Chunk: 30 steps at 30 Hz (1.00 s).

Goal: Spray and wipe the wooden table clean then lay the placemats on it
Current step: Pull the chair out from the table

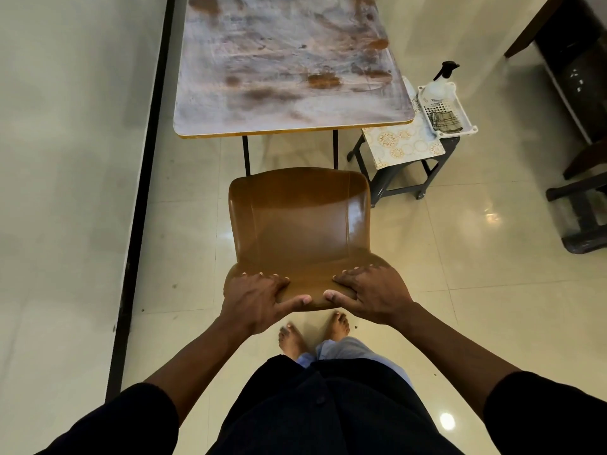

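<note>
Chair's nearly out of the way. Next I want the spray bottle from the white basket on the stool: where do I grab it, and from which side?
Take the spray bottle by its neck, just under the black trigger head, coming from above. It stands upright in the far end of the white basket, whose walls hem in its body, while the neck rises clear above the rim.

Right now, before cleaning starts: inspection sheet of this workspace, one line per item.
Surface: wooden table is smeared whitish with brown patches; nothing lies on it.
Job's things: spray bottle and checked cloth sit in a white basket; patterned placemats lie under it on a dark stool right of the table.
Clutter: brown chair stands between the person and the table.
Grippers: left hand and right hand both grip the chair's backrest top.
Cables: nothing seen.
Surroundings: glossy tiled floor, dark furniture at far right, black strip along the left.
</note>
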Tool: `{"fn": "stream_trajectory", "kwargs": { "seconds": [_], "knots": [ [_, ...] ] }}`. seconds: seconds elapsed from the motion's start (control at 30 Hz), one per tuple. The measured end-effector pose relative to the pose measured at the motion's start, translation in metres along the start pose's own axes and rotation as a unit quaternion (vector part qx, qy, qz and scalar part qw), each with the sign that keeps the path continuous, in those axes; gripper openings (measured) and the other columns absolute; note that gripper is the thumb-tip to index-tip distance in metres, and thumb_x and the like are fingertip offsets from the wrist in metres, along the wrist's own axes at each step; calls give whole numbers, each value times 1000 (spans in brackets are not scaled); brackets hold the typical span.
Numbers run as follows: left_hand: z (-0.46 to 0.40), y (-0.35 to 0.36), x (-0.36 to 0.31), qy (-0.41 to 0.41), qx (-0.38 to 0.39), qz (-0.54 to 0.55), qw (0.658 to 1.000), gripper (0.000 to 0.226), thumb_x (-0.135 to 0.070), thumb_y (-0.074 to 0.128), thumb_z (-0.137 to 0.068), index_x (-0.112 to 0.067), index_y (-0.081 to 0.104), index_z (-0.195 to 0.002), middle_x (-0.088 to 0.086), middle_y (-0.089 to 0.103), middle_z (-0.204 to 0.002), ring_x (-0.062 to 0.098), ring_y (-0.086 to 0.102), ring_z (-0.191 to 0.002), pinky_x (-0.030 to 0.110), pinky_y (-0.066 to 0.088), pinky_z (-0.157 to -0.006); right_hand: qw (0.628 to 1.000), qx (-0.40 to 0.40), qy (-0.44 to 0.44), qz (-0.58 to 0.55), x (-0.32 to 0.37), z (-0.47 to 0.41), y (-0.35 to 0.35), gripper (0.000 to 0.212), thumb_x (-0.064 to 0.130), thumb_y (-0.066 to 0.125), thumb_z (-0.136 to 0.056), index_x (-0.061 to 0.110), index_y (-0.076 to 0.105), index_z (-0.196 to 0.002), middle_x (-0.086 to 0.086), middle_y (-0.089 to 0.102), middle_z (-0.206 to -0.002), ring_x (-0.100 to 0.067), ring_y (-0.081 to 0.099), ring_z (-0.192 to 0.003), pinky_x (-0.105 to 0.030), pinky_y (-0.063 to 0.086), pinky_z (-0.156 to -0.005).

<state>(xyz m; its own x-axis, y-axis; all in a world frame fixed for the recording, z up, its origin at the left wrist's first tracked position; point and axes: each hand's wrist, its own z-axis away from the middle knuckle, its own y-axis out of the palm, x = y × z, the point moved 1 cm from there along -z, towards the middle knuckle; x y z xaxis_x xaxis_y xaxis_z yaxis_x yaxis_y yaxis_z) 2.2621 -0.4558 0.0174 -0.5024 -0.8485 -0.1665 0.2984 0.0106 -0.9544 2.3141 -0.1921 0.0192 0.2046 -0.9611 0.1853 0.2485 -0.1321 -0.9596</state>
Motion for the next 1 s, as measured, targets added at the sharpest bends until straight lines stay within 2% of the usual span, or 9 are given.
{"fn": "stream_trajectory", "kwargs": {
  "seconds": [0.37,0.5,0.6,0.67,0.73,0.8,0.87,0.93,1.0],
  "knots": [
    [0,-2,0,-7,-6,9,1000,90,-98,18,-86,-39,76,-124,-12,80,-106,15,73,-96,39,49,-93,1000,-1,4,-3,2,1,-1,88,87,8,-94,34,71,-126,10,76,-107,-12,69,-86,-33,53,-76],
    [0,-6,-1,-14,23,18,999,94,-99,15,-85,-39,73,-128,-14,78,-118,13,72,-107,37,48,-96,1000,1,10,2,5,4,-4,91,86,4,-93,33,70,-126,10,75,-109,-14,69,-91,-34,52,-79],
    [-4,-13,0,-23,90,47,995,98,-98,9,-83,-40,69,-134,-16,73,-130,13,67,-118,40,47,-103,999,2,25,-23,6,3,-8,86,81,3,-96,31,72,-107,9,72,-94,-15,66,-83,-33,49,-72],
    [-8,-19,0,-25,115,77,990,93,-99,13,-82,-40,71,-126,-17,75,-118,13,68,-108,37,51,-94,997,-13,45,-61,3,4,-13,74,74,13,-101,27,70,-91,8,67,-81,-14,61,-72,-32,47,-66],
    [-11,-27,-5,-28,110,118,987,77,-93,26,-88,-38,73,-115,-19,73,-103,7,65,-91,25,46,-73,993,-46,62,-94,-2,7,-18,62,66,24,-103,27,72,-93,7,68,-83,-13,59,-71,-32,50,-64],
    [-14,-37,-15,-29,104,150,983,52,-71,46,-100,-35,72,-127,-16,74,-116,2,57,-90,15,35,-65,987,-70,81,-119,-9,10,-24,56,61,30,-103,28,74,-102,6,72,-89,-14,61,-74,-32,52,-64],
    [-20,-47,-31,-22,101,189,977,43,-56,54,-104,-31,70,-136,-14,72,-129,3,57,-98,11,37,-70,983,-77,106,-129,-21,14,-32,56,61,31,-102,27,75,-102,4,72,-88,-18,63,-74,-32,50,-63],
    [-28,-55,-51,-6,96,239,966,42,-52,57,-104,-29,71,-136,-10,72,-132,9,65,-109,22,50,-86,976,-88,132,-151,-36,19,-36,52,59,36,-102,26,77,-103,1,73,-88,-22,66,-75,-31,49,-63],
    [-41,-62,-77,13,98,250,963,47,-54,54,-101,-28,72,-135,-8,74,-131,14,68,-115,33,54,-96,962,-116,160,-189,-58,27,-40,48,58,43,-102,27,79,-108,1,77,-92,-21,69,-77,-31,54,-66]
  ]
}}
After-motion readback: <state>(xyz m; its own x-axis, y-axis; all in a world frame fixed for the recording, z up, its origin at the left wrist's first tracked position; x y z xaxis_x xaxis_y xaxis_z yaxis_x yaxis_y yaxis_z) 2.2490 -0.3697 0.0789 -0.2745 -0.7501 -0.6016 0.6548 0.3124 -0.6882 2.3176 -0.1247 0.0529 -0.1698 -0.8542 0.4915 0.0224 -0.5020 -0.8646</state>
